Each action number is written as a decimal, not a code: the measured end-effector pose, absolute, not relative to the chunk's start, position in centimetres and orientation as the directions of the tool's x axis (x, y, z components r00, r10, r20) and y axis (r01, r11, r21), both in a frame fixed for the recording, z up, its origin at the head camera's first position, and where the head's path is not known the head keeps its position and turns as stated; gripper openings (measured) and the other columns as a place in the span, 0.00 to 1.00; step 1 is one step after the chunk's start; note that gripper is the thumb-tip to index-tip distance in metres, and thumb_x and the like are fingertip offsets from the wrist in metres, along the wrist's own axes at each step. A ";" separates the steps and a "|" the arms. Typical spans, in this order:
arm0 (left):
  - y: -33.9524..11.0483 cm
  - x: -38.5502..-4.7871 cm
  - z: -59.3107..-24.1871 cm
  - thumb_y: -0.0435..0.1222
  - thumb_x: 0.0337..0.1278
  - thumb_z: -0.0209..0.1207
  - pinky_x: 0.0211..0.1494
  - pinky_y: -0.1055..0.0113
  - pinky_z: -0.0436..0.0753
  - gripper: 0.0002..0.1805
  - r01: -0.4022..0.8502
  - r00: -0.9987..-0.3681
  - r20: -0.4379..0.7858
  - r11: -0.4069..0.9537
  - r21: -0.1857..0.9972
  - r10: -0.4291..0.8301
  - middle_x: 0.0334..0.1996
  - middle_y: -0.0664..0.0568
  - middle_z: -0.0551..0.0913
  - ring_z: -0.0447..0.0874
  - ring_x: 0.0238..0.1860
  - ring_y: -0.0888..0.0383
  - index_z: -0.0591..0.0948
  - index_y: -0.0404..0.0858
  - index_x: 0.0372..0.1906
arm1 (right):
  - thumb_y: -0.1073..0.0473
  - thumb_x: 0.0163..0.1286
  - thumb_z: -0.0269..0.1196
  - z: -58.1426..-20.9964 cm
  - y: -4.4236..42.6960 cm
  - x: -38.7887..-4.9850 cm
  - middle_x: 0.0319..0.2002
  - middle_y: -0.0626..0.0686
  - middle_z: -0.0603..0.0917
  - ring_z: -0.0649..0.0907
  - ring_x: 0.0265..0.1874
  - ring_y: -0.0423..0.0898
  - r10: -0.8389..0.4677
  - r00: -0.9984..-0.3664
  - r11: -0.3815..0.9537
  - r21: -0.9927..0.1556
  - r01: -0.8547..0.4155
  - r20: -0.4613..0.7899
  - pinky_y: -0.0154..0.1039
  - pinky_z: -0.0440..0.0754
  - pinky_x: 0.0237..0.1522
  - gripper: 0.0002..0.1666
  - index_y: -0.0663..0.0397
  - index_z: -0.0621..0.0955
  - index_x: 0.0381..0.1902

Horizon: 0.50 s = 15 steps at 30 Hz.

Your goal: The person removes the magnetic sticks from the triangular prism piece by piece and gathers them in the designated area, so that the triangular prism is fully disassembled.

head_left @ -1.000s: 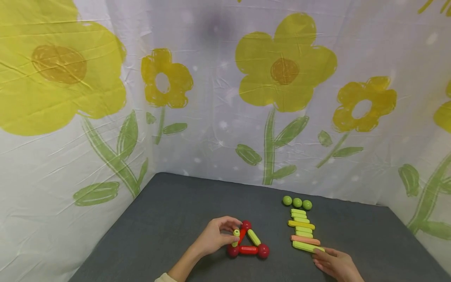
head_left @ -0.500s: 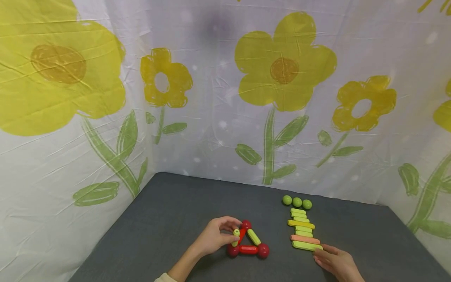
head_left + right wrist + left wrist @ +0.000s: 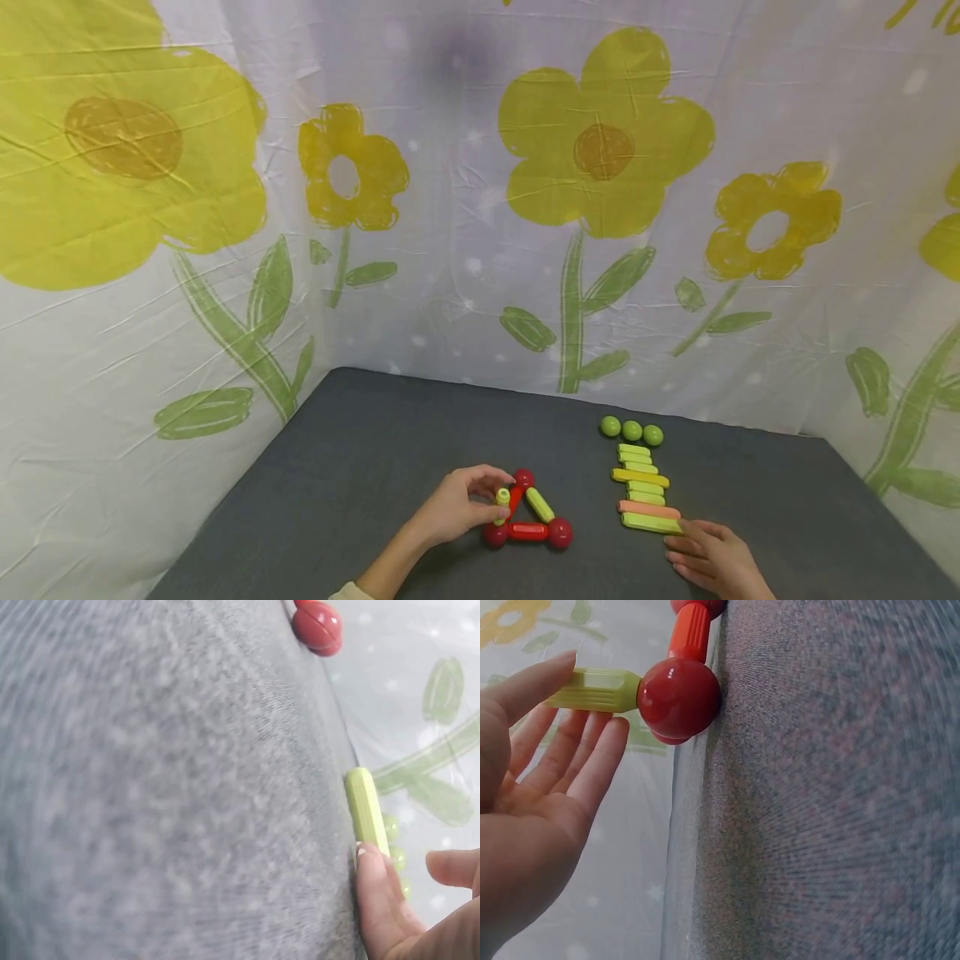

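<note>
A triangle of red balls and rods lies on the dark table, with a red ball at its near left corner. From that ball a short yellow-green rod stands upright, pinched between the thumb and fingers of my left hand. The triangle's front side is a red rod; its right side is a yellow-green rod. My right hand touches the right end of the nearest long yellow-green rod with its fingertips, thumb held apart in the right wrist view.
Beyond that long rod lie an orange rod, several short yellow-green rods and a yellow rod, stacked in a column. Three green balls sit in a row behind them. A flowered cloth hangs around the table.
My right hand's fingers have shifted slightly on the end of the long rod, which has straightened a little alongside the orange one. My left hand has barely moved.
</note>
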<state>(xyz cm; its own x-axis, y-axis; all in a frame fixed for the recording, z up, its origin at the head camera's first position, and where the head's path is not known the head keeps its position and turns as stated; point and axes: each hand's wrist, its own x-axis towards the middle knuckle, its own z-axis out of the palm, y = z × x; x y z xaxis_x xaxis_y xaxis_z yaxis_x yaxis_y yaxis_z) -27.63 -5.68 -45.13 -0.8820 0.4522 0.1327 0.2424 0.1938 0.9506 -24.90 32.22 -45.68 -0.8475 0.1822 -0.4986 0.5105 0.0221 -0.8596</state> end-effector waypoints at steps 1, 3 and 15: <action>-5.7 -27.6 -45.1 0.32 0.53 0.68 0.39 0.65 0.79 0.18 0.243 -0.880 0.128 0.204 0.948 0.457 0.37 0.55 0.81 0.79 0.39 0.56 0.81 0.35 0.50 | 0.50 0.71 0.59 -45.6 32.2 -24.9 0.31 0.55 0.84 0.85 0.31 0.49 0.185 -0.845 0.030 -0.857 0.514 -0.501 0.43 0.83 0.40 0.48 0.82 0.47 0.65; -5.7 -27.6 -45.1 0.32 0.53 0.68 0.38 0.65 0.79 0.18 0.244 -0.876 0.118 0.219 0.945 0.467 0.36 0.56 0.81 0.78 0.38 0.56 0.81 0.35 0.50 | 0.46 0.70 0.59 -45.5 32.2 -25.0 0.34 0.56 0.82 0.83 0.32 0.48 0.166 -0.853 0.045 -0.860 0.509 -0.495 0.42 0.82 0.40 0.48 0.80 0.50 0.64; -5.7 -27.6 -45.8 0.24 0.47 0.69 0.47 0.61 0.81 0.23 0.190 -0.862 0.063 0.204 0.960 0.503 0.41 0.52 0.80 0.79 0.43 0.54 0.80 0.36 0.52 | 0.42 0.71 0.56 -43.9 29.4 -25.4 0.41 0.51 0.78 0.78 0.36 0.46 -0.057 -0.924 0.049 -0.925 0.376 -0.378 0.39 0.76 0.39 0.38 0.66 0.60 0.62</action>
<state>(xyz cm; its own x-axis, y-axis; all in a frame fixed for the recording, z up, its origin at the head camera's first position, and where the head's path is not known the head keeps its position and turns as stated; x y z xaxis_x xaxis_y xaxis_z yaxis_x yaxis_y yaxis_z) -27.58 -5.71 -45.80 -0.8621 0.5027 0.0635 0.1896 0.2039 0.9605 -25.45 29.40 -43.86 -0.9241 -0.0567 -0.3780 0.3756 0.0492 -0.9255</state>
